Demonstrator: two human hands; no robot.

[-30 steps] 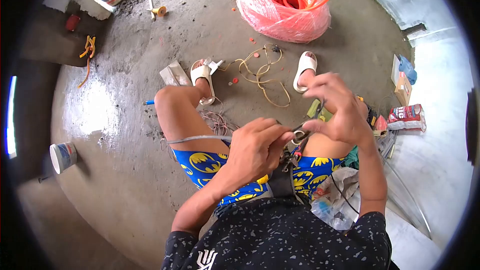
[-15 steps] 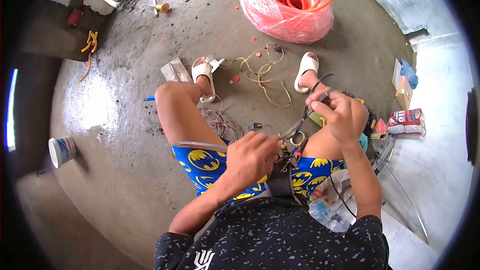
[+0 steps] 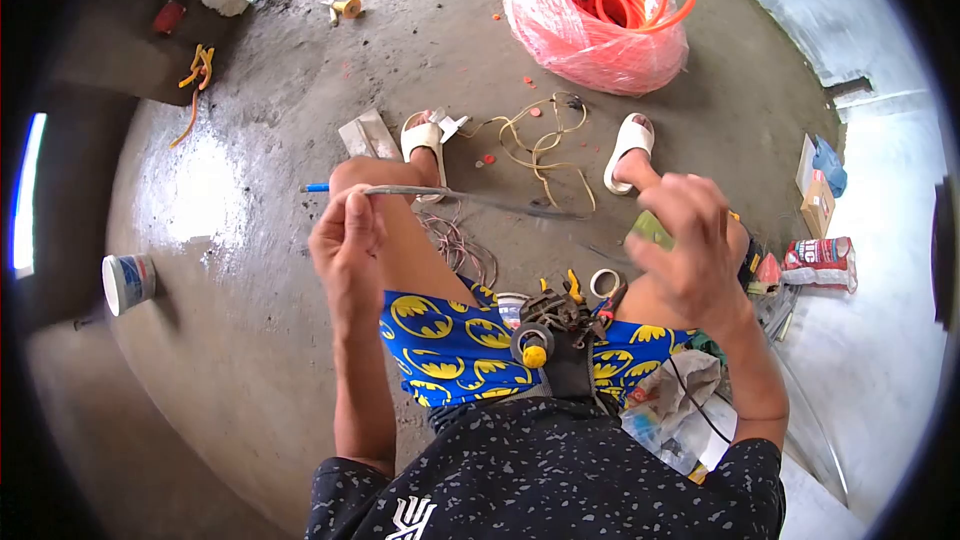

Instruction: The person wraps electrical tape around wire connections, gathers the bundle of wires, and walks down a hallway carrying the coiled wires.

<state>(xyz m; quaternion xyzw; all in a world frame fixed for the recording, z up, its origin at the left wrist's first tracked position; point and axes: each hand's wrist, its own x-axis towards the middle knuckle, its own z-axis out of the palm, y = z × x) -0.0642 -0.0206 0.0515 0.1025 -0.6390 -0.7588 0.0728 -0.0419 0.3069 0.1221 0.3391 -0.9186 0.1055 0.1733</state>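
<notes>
My left hand (image 3: 345,245) is raised above my knee, thumb and fingers pinching one end of a thin grey cable (image 3: 410,191). The cable runs rightward across the view, and its darker far part is blurred. Over my other thigh hovers my right hand (image 3: 688,250), its curled fingers smeared by motion; whether they hold anything is unclear. Between my thighs, a tool belt (image 3: 565,320) carries pliers with red handles (image 3: 608,310) and other tools. Hanging on it are a roll of grey tape (image 3: 522,345) and a white ring (image 3: 604,284).
A plastic-wrapped coil of orange tubing (image 3: 590,35) lies on the wet concrete floor. Yellowish cord (image 3: 540,145) and reddish wires (image 3: 465,250) are tangled near my feet. Buckets (image 3: 130,283) stand at the left, a trowel (image 3: 370,135) by my sandal, a red bag (image 3: 820,265) at the right.
My left hand has moved from the tool belt up and to the left, drawing the grey cable across. My right hand is slightly lower and blurred. The view has shifted slightly.
</notes>
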